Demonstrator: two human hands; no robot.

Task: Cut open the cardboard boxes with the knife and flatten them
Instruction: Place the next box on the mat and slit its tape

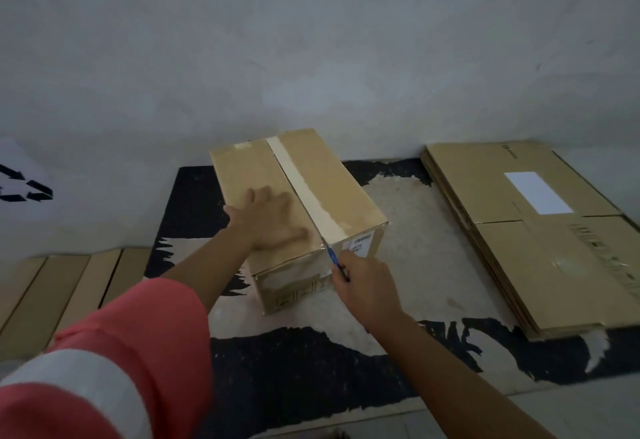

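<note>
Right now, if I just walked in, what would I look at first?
The big cardboard box in the middle of the rug grabs you first, with the left hand pressed flat on its top. At its near edge the right hand holds a blue knife, tip at the tape. Off to the right lies a stack of flattened boxes.

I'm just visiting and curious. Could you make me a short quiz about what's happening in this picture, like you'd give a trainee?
1. True or false: the left hand lies flat on top of the box.
2. Which hand holds the knife?
3. The stack of flattened cardboard with the white label lies: A) right of the box, B) on top of it, C) inside it.
Key: 1 true; 2 the right hand; 3 A.
</note>
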